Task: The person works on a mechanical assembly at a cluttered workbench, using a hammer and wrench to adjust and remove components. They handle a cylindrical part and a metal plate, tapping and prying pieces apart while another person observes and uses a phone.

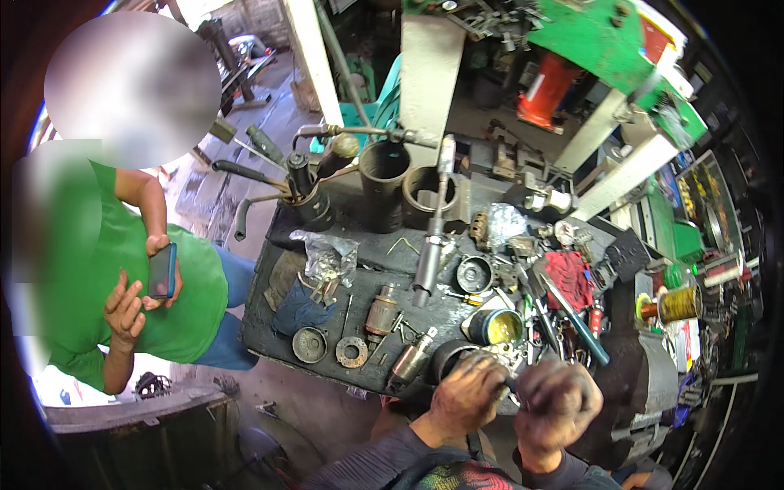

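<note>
Both my hands are at the front edge of the dark workbench (286, 245). My left hand (467, 394) has curled fingers beside a black cylindrical housing (449, 358). My right hand (558, 402) is closed just right of it. A small dark piece shows between them, too hidden to name. Behind my hands is a can of yellow grease (504, 327). To the left lie a metal solenoid (411, 359), a copper-banded armature (380, 310), a flat ring (351, 353) and a round end cap (310, 345). Pliers, loose tools and a red rag (569, 282) lie right of the can.
A person in green (180, 278) holding a phone (162, 272) stands at the left. Metal cylinders (384, 188) with tools stand at the bench's back. A green-topped stand (604, 41) is behind right, and crowded shelves (710, 220) line the right side.
</note>
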### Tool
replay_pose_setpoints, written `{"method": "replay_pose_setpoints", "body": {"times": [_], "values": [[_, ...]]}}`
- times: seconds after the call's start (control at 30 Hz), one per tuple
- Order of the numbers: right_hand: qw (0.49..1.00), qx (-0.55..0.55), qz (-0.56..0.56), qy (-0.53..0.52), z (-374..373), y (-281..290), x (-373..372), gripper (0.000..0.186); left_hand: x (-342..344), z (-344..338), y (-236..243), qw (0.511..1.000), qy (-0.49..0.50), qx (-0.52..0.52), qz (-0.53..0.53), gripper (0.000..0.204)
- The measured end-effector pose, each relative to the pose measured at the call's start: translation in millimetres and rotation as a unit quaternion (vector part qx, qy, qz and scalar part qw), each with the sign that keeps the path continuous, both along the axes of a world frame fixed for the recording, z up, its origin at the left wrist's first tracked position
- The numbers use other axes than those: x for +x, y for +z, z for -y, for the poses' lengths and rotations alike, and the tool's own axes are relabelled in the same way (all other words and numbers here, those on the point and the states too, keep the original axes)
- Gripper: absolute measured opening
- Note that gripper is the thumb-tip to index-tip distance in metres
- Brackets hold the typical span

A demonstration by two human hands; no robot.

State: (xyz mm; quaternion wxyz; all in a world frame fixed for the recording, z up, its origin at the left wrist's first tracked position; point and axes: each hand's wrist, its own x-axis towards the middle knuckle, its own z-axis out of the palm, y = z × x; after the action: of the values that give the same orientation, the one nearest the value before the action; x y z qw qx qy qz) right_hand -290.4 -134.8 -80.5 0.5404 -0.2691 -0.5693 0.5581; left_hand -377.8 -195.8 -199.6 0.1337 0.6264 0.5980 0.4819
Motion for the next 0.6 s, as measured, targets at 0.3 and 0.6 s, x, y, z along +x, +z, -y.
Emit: {"method": "replay_pose_setpoints", "body": {"times": [0.3,0.6], "values": [[0.546,0.068,-0.119,0.827,-104,7,-40,0.041,-2,6,-6,0.998,-0.055,-0.028,0.014,0.048],[0.967,0.146,0.089,0.189,-22,64,-39,0.045,6,2,-5,0.998,0.041,0.036,0.007,0.034]]}}
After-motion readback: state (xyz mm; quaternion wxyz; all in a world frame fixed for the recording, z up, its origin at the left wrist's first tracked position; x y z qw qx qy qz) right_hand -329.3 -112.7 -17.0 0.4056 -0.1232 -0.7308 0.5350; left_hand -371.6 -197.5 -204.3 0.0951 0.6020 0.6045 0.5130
